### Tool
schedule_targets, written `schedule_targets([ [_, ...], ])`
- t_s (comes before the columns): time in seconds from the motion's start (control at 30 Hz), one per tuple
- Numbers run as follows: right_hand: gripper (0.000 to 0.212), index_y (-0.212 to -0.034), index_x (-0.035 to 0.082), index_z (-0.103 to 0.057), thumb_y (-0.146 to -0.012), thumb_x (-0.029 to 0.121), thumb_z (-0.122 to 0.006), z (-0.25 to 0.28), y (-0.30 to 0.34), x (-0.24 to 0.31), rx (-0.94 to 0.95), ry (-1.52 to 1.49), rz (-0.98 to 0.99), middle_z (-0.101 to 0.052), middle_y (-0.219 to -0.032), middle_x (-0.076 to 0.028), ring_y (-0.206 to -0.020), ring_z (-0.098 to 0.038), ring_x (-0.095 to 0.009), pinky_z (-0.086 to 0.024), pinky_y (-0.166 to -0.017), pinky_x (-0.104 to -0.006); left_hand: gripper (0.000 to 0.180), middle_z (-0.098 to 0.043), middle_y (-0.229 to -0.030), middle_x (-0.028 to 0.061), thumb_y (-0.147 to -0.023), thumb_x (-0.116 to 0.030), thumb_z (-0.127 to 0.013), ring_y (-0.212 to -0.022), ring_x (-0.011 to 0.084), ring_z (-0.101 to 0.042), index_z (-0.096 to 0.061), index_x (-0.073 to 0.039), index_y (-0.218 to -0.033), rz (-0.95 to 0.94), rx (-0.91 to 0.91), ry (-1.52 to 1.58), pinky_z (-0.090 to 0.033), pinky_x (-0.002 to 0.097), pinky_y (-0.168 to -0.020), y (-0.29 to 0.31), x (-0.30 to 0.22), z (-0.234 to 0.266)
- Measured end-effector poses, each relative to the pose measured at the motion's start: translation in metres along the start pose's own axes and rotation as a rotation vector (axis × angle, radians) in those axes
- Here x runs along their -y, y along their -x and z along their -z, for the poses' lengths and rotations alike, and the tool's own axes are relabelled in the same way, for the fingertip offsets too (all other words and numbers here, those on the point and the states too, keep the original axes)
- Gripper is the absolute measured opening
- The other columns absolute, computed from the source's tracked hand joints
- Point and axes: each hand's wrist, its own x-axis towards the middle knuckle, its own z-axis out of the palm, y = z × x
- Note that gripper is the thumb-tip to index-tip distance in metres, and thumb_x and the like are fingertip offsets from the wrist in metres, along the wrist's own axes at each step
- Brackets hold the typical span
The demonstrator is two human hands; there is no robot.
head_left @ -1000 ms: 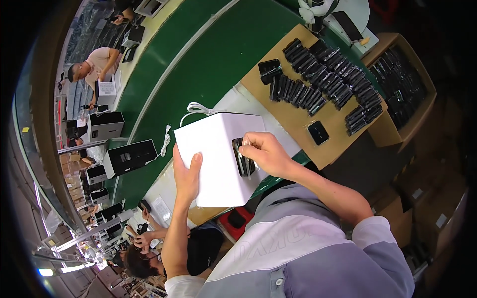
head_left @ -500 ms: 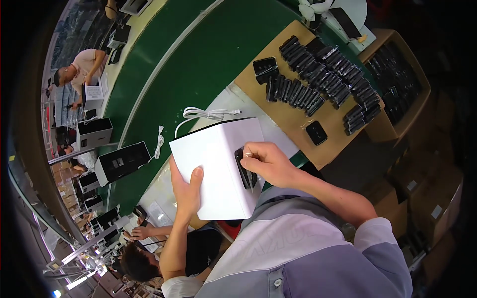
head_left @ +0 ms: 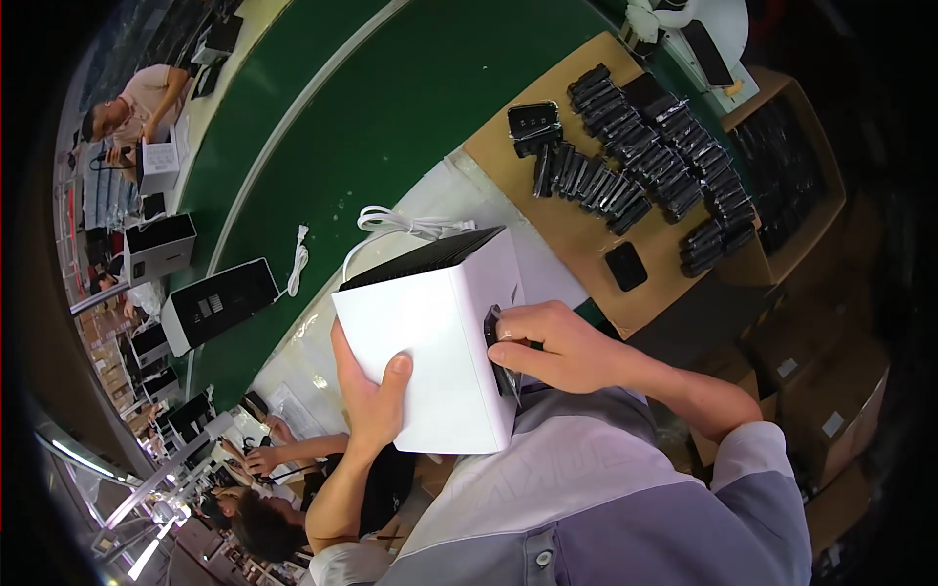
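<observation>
A white box-shaped appliance [head_left: 420, 361] with a black slatted end [head_left: 420, 262] stands tilted between my arms, close to my shirt. My left hand [head_left: 373, 396] grips its left side, the thumb lying on the broad white face. At its right side, my right hand [head_left: 562, 344] pinches a small black plastic part [head_left: 500, 363] with what looks like clear film on it. That part lies against the appliance's side; my fingers cover some of it. A white power cord [head_left: 405, 223] lies bundled behind the appliance, its plug toward the right.
Rows of black film-wrapped parts [head_left: 596, 181] lie on a cardboard sheet [head_left: 586, 262], with one loose black piece [head_left: 625, 267] nearer me. An open carton [head_left: 826, 181] holds more. Similar appliances [head_left: 225, 303] stand on the green conveyor [head_left: 391, 117]. Co-workers sit along the left.
The appliance has tipped, showing more of its slatted end. My right hand has shifted slightly right and down, its fingers still at the black part. The whole view has turned a little.
</observation>
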Motion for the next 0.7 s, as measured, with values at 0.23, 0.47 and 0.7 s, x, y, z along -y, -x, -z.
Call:
schedule_targets([
  [0.23, 0.029, -0.071, -0.003, -0.049, -0.094, 0.01, -0.061, 0.001, -0.001, 0.002, -0.058, -0.008, 0.107, -0.046, -0.066, -0.01, -0.061, -0.045, -0.022, -0.037, -0.059, -0.0376, 0.086, -0.05, -0.131, 0.0179, -0.091, -0.038, -0.071, -0.12, 0.0236, -0.051, -0.024, 0.005, -0.149, 0.028, 0.015, 0.051, -0.041, 0.039, -0.105, -0.001, 0.001, 0.001],
  [0.47, 0.027, -0.069, -0.002, -0.048, -0.091, 0.006, -0.062, -0.004, 0.002, -0.006, -0.137, -0.026, 0.139, -0.048, -0.065, -0.008, -0.06, -0.044, -0.02, -0.037, -0.058, -0.0361, 0.087, -0.051, -0.131, 0.0179, -0.091, -0.039, -0.071, -0.119, 0.0231, -0.052, -0.024, 0.005, -0.15, 0.011, 0.01, 0.038, -0.042, 0.0385, -0.104, -0.001, 0.002, 0.001],
  [0.7, 0.028, -0.067, -0.002, -0.049, -0.09, 0.007, -0.063, -0.01, 0.0, -0.009, -0.166, -0.037, 0.132, -0.048, -0.064, -0.008, -0.061, -0.047, -0.02, -0.038, -0.057, -0.0355, 0.089, -0.05, -0.131, 0.0181, -0.09, -0.041, -0.072, -0.121, 0.0236, -0.051, -0.025, 0.006, -0.149, 0.007, 0.002, 0.025, -0.04, 0.0389, -0.105, -0.001, 0.003, 0.001],
])
